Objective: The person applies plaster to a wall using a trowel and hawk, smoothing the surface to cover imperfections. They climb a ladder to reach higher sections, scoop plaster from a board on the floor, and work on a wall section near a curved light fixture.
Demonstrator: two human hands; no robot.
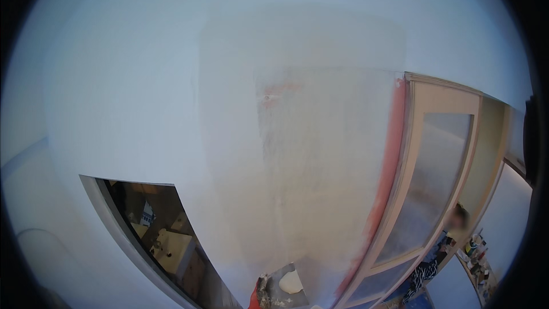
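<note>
Wall [229,120], matte white, patched in beige

A broad, faintly streaked beige patch [326,166] fills its middle. At right stands a wood-framed door [423,183] with a cloudy panel; at left, a dark opening [189,252] cuts a hard edge. A pink band [394,137] borders the door. Bare wall leaves room above a flat grey plate [286,298], low in view. Of the hands, seemingly the left, smeared red-and-dark [263,293], meets its left edge, grip unclear; the right is out of view. Smooth white paste [290,282] sits on the plate.
</note>
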